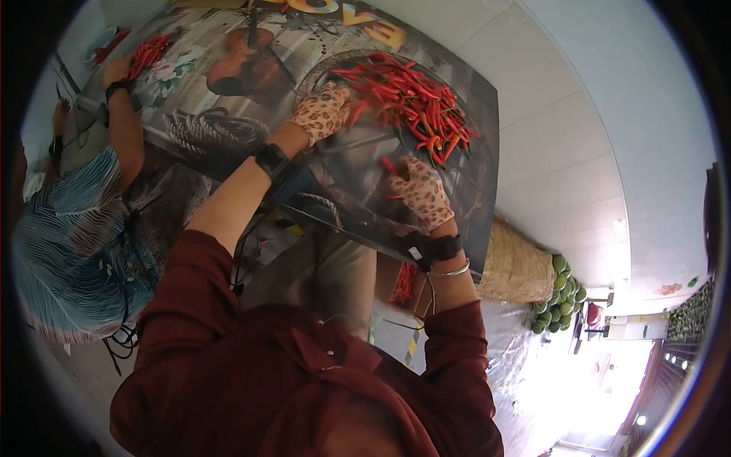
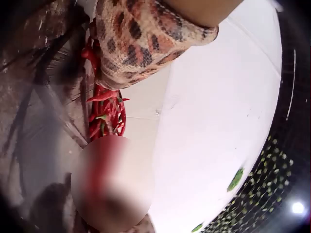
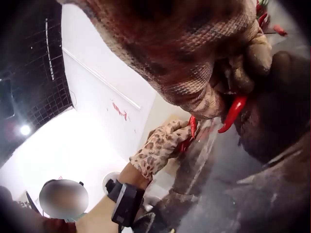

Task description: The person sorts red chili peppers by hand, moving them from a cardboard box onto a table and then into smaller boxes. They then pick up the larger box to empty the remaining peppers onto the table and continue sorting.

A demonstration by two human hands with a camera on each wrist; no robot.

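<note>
Both hands wear leopard-spotted gloves. The left hand (image 1: 321, 113) is at the left edge of a heap of red chilies (image 1: 426, 103) on a dark patterned table. Red chilies (image 3: 193, 127) stick out from the curled fingers of the left hand (image 3: 158, 148) in the right wrist view. Below the heap, the right hand (image 1: 423, 195) has a red chili (image 1: 389, 165) at its fingertips. Close up, the right hand (image 3: 189, 63) grips a red chili (image 3: 234, 114), its tip pointing down. In the left wrist view, the left hand (image 2: 141, 43) hides its own fingertips; chilies (image 2: 108, 114) lie beyond.
At the far left, another person's hand (image 1: 116, 71) is beside a smaller chili pile (image 1: 149, 55) on the same table (image 1: 183, 91). A box with red chilies (image 1: 404, 283) is below the table edge. A woven sack (image 1: 518, 263) and green round produce (image 1: 560, 301) stand at the right.
</note>
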